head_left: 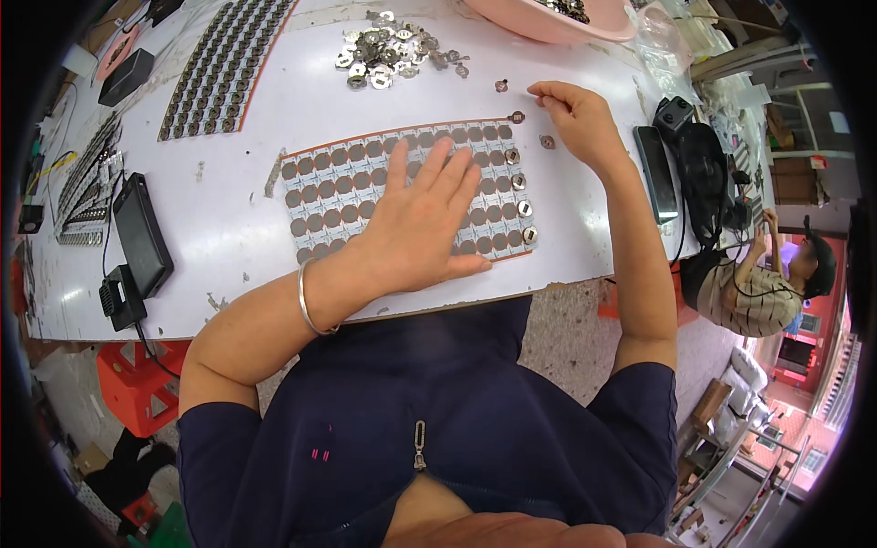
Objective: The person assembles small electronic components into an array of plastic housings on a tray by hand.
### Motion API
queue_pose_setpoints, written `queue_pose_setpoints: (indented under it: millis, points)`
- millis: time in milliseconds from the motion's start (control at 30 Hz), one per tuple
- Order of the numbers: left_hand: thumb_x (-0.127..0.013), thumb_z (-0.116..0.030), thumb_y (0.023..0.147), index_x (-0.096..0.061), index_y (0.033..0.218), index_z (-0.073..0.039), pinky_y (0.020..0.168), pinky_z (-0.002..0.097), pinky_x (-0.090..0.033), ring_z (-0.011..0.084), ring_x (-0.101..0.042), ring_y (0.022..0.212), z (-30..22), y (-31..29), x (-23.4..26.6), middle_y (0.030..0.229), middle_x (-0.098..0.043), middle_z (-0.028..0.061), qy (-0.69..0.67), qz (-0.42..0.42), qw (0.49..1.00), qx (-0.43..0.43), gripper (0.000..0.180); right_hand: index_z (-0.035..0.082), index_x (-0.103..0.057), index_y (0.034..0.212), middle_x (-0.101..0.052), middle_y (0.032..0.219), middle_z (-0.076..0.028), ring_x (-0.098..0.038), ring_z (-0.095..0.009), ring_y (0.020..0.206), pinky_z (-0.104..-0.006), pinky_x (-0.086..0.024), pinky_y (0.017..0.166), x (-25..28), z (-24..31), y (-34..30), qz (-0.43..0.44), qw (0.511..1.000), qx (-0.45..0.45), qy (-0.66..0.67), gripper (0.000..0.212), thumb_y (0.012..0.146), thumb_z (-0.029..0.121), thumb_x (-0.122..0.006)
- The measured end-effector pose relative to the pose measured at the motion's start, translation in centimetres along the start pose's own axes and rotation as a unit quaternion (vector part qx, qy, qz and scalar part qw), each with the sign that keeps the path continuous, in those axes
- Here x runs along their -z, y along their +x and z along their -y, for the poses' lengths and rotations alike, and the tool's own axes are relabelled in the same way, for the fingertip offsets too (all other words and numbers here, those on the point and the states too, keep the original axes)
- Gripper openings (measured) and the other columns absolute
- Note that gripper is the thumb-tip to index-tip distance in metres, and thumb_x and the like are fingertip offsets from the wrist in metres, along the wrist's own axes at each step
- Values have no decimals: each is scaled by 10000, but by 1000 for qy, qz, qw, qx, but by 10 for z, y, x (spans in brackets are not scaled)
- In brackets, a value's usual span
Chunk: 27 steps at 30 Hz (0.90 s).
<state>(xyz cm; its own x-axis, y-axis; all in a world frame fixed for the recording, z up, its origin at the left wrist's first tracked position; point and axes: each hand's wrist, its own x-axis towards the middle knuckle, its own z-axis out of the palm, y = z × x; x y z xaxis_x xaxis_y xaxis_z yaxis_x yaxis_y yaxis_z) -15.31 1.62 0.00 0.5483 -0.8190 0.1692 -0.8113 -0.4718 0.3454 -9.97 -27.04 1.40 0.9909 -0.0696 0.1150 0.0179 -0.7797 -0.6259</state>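
My left hand (pixel 416 219) lies flat on a panel of small circuit boards (pixel 309 192), fingers spread, a bracelet (pixel 306 297) on its wrist. Rows of round grey pads cover the panel; the hand hides part of the middle. Down its right edge runs a column of small round metal clips (pixel 519 182). Another clip (pixel 517 117) sits at the far right corner. Beyond that corner my right hand (pixel 575 119) hovers with its fingers drawn together; anything between the fingertips is too small to make out. Two loose clips, one farther (pixel 501 86) and one nearer (pixel 547 142), lie close to it.
A heap of metal clips (pixel 384 55) lies at the back, beside a pink basin (pixel 548 23). A filled panel (pixel 224 68) is at far left, with a black device (pixel 143 233) nearer. A phone (pixel 656 173) and black bag (pixel 702 164) lie right. Another person (pixel 758 283) works farther right.
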Motion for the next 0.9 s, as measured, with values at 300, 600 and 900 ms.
queue_pose_setpoints:
  millis: [300, 600, 900]
  points:
    - [-750, -591, 775, -439, 1442, 80, 1179, 660, -125, 415, -249, 1485, 1, 0, -1, 1531, -374, 264, -5, -8, 1000, 1, 996, 37, -737, 1097, -741, 947, -123, -680, -232, 817, -329, -543, 804, -8, 11, -11, 52, 994, 83, -42, 217, 902, 76, -651]
    - [-770, -585, 756, -444, 1428, 83, 1175, 658, -151, 411, -267, 1479, 2, -1, -1, 1522, -387, 257, 5, -13, 1000, -2, 1002, 34, -676, 1105, -662, 782, 25, -572, -40, 695, -186, -400, 561, 7, 40, -36, 93, 978, -101, 158, 216, 899, 97, -699]
    - [-771, -574, 759, -437, 1435, 85, 1185, 641, -147, 393, -271, 1483, 1, 0, -2, 1534, -383, 244, 3, -17, 1000, 5, 1002, 11, -705, 1033, -700, 850, -37, -629, -97, 783, -250, -513, 713, -10, 29, -34, 86, 982, -95, 142, 198, 865, 116, -709]
